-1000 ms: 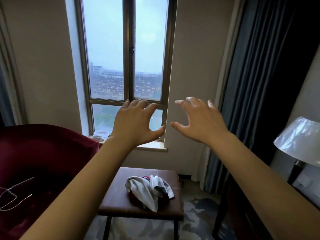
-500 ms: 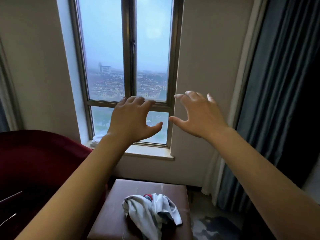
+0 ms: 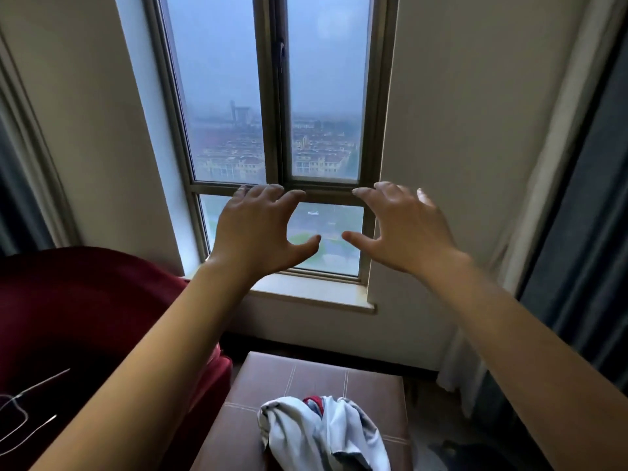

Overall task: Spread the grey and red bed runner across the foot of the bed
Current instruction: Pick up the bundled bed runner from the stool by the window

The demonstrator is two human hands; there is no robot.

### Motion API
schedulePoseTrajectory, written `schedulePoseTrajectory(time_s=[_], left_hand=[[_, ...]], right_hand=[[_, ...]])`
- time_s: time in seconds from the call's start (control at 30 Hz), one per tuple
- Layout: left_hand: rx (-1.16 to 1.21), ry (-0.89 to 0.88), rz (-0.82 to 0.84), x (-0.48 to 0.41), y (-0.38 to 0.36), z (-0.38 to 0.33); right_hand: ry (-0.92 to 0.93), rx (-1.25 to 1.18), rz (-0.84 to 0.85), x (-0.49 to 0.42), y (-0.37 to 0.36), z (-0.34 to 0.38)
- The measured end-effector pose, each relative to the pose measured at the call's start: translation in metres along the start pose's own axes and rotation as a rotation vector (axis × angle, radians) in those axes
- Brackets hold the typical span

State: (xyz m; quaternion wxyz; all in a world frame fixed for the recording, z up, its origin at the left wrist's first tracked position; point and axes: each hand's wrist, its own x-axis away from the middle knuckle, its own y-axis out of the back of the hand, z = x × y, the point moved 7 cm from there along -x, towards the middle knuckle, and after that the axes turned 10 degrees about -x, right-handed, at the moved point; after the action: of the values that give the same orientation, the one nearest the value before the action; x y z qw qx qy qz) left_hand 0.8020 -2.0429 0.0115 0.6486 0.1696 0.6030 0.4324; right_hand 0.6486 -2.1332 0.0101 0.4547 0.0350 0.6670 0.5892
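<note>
Both your hands are raised in front of the window [image 3: 278,130], left hand [image 3: 253,229] and right hand [image 3: 404,229] each with an empty grip, fingers spread and curled. Neither the bed nor a grey and red bed runner can be seen here, only a crumpled white cloth [image 3: 323,433] on the brown table [image 3: 306,379]. Expect the runner to be soft, limp and long, so take it by two corners of one short end.
</note>
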Motion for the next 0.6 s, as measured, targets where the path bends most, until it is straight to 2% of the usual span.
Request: schedulePoseTrajectory(time_s=[0.27, 0.6], left_hand=[[0.101, -0.006, -0.006, -0.046, -0.113, 0.022], [0.129, -0.081, 0.272, -0.015, -0.324, 0.011]], right_hand=[[-0.06, -0.062, 0.03, -0.056, -0.099, -0.03], [-0.175, -0.149, 0.21, -0.055, -0.292, -0.075]])
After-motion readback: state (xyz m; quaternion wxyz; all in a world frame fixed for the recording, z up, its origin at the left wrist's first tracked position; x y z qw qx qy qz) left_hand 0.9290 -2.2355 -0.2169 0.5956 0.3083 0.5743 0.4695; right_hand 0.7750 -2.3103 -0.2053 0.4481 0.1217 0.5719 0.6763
